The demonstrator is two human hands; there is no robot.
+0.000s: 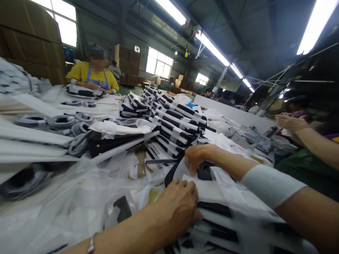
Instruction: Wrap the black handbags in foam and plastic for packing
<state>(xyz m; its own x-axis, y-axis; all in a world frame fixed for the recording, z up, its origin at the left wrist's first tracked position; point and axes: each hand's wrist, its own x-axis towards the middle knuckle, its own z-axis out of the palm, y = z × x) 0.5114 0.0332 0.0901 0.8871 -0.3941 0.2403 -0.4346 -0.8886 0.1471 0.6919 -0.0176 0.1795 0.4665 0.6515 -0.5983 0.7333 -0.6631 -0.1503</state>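
Observation:
My left hand (177,206), with a metal bangle at the wrist, has its fingers curled down on white wrapping (209,190) over a stack of black pieces at the lower middle. Just beyond it, my right hand (197,157) is closed at the edge of the same wrapped piece, its fingers pointing down. A white band covers my right forearm. What exactly lies between the fingers of either hand is hidden. Ahead stands a tall pile of wrapped black and white bundles (173,120). Left of it, a black piece (106,143) is partly covered in white material.
Coiled grey straps (62,121) and white sheets (29,132) lie at the left. Clear plastic film (76,197) spreads across the near left. A person in yellow (82,72) works across the table. Another person's hands (291,123) are raised at the right.

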